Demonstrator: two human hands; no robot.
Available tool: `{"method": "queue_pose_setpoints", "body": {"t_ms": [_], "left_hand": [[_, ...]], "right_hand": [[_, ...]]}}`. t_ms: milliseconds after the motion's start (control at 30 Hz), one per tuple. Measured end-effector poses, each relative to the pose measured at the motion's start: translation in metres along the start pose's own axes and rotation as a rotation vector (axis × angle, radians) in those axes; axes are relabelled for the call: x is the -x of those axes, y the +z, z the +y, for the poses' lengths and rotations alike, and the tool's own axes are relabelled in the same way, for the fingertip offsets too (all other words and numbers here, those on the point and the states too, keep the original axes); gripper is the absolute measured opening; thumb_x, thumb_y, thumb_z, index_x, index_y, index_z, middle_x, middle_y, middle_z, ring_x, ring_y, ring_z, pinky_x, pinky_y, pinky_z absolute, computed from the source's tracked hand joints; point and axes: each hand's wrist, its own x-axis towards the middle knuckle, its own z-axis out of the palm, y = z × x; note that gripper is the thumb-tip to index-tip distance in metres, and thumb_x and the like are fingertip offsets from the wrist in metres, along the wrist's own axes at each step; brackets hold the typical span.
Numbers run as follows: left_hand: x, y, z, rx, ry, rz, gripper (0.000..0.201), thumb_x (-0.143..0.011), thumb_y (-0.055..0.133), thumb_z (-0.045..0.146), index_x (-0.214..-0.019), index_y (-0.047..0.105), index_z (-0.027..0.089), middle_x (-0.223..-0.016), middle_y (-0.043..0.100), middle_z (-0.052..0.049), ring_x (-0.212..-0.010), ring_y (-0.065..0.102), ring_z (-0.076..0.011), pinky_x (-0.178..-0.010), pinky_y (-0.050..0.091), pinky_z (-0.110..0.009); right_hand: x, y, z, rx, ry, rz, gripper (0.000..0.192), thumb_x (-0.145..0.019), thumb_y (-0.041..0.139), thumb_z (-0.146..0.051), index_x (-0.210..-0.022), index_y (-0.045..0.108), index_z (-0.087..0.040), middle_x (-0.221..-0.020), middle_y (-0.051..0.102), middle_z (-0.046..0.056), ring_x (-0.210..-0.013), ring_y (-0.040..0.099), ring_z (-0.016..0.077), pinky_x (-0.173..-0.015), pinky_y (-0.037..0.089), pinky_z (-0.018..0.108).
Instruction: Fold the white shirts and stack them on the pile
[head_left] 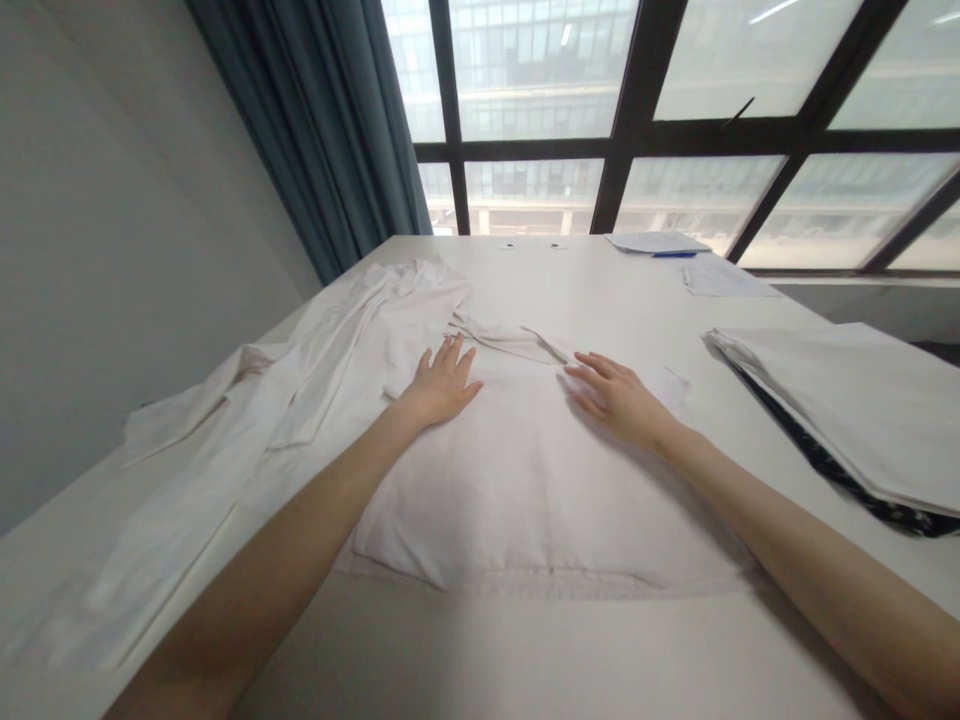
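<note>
**Both palms flat on the folded white garment**

Your left hand (441, 385) lay open on the folded white garment (525, 470), fingers spread and pointing away from you, its grip apart and holding nothing. Your right hand (619, 398) rested on the same cloth just across from it, fingers stretched toward the left hand, grip likewise apart with nothing pinched. Between the two hands ran a rumpled collar edge (514, 340) at the far side of the garment, close to your fingertips. The garment sat in the middle of the white bench (480, 660), its near hem lying straight across in front of you.

To your left a second white cloth (247, 420) sprawled loose and crumpled toward the bench's edge, touching the folded piece. To your right, well apart from your hand, stood a stack of folded fabric (840, 410) with a dark patterned layer at the bottom. At the far end lay some papers (705, 272) and a blue pen (673, 255) near the window (675, 110), with a dark curtain (330, 130) at the left
</note>
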Motion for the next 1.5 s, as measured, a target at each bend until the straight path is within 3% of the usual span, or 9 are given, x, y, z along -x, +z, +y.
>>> {"method": "queue_pose_setpoints", "body": {"t_ms": [133, 233, 500, 633, 900, 1033, 1200, 1400, 1500], "left_hand": [[0.009, 0.006, 0.037, 0.070, 0.203, -0.070, 0.076, -0.095, 0.031, 0.059, -0.149, 0.025, 0.007, -0.159, 0.015, -0.020, -0.148, 0.010, -0.0307, -0.117, 0.015, -0.049], [0.014, 0.012, 0.049, 0.088, 0.265, -0.038, 0.076, -0.095, 0.030, 0.060, -0.150, 0.023, 0.008, -0.159, 0.018, -0.018, -0.148, 0.010, -0.0280, -0.117, 0.013, -0.046], [0.010, 0.012, 0.035, 0.155, 0.283, -0.018, 0.055, -0.100, 0.025, 0.043, -0.150, 0.027, 0.020, -0.159, 0.024, -0.008, -0.147, 0.019, -0.0214, -0.117, 0.016, -0.047], [0.010, 0.011, 0.036, 0.159, 0.274, -0.023, 0.052, -0.099, 0.025, 0.030, -0.150, 0.026, 0.024, -0.159, 0.025, -0.007, -0.146, 0.020, -0.0206, -0.117, 0.015, -0.050], [0.012, 0.010, 0.038, 0.149, 0.288, -0.006, 0.051, -0.098, 0.028, 0.027, -0.149, 0.029, 0.033, -0.157, 0.028, -0.008, -0.146, 0.022, -0.0212, -0.114, 0.018, -0.053], [0.013, 0.009, 0.039, 0.117, 0.296, -0.003, 0.051, -0.099, 0.029, 0.027, -0.149, 0.029, 0.036, -0.157, 0.028, -0.009, -0.145, 0.023, -0.0230, -0.113, 0.020, -0.055], [0.010, 0.000, 0.041, 0.019, 0.336, -0.009, 0.050, -0.100, 0.031, 0.030, -0.150, 0.028, 0.031, -0.156, 0.030, -0.013, -0.144, 0.026, -0.0265, -0.113, 0.017, -0.057], [0.004, -0.008, 0.057, 0.043, 0.530, -0.089, 0.052, -0.102, 0.028, 0.040, -0.150, 0.028, 0.020, -0.160, 0.018, -0.010, -0.148, 0.014, -0.0222, -0.117, 0.012, -0.047], [0.001, -0.005, 0.064, 0.086, 0.532, -0.144, 0.058, -0.102, 0.026, 0.046, -0.152, 0.021, 0.018, -0.161, 0.012, -0.009, -0.148, 0.009, -0.0216, -0.118, 0.012, -0.046]], "right_hand": [[0.004, 0.007, -0.022, -0.013, -0.055, -0.103, 0.050, -0.099, 0.034, -0.041, -0.141, 0.046, -0.018, -0.151, 0.040, 0.012, -0.140, 0.033, 0.0293, -0.111, 0.029, 0.051], [0.007, 0.008, -0.026, -0.004, -0.044, -0.135, 0.052, -0.099, 0.031, -0.043, -0.145, 0.042, -0.019, -0.153, 0.037, 0.012, -0.141, 0.030, 0.0296, -0.112, 0.027, 0.053], [0.009, 0.001, -0.029, -0.133, -0.240, -0.214, 0.055, -0.100, 0.032, -0.043, -0.151, 0.032, -0.022, -0.155, 0.032, 0.010, -0.144, 0.026, 0.0255, -0.114, 0.025, 0.051], [0.012, -0.011, -0.034, -0.172, -0.262, -0.335, 0.061, -0.097, 0.039, -0.053, -0.151, 0.030, -0.028, -0.158, 0.026, 0.007, -0.144, 0.023, 0.0298, -0.114, 0.024, 0.054], [0.020, -0.032, -0.052, -0.252, -0.274, -0.506, 0.060, -0.095, 0.045, -0.053, -0.150, 0.032, -0.033, -0.159, 0.022, 0.003, -0.145, 0.015, 0.0337, -0.115, 0.021, 0.055], [0.036, -0.039, -0.072, -0.262, -0.327, -0.480, 0.055, -0.097, 0.043, -0.048, -0.149, 0.036, -0.033, -0.158, 0.027, 0.000, -0.146, 0.015, 0.0328, -0.116, 0.018, 0.056], [0.059, -0.041, -0.092, -0.341, -0.438, -0.377, 0.044, -0.102, 0.033, -0.030, -0.146, 0.041, -0.030, -0.150, 0.043, -0.001, -0.143, 0.028, 0.0197, -0.118, 0.018, 0.045], [0.069, -0.031, -0.100, -0.369, -0.454, -0.400, 0.051, -0.101, 0.035, -0.042, -0.150, 0.032, -0.029, -0.157, 0.028, 0.001, -0.145, 0.022, 0.0226, -0.118, 0.017, 0.050], [0.070, -0.030, -0.102, -0.363, -0.484, -0.442, 0.054, -0.101, 0.032, -0.047, -0.152, 0.027, -0.030, -0.158, 0.024, 0.000, -0.146, 0.017, 0.0232, -0.118, 0.012, 0.051]]}}
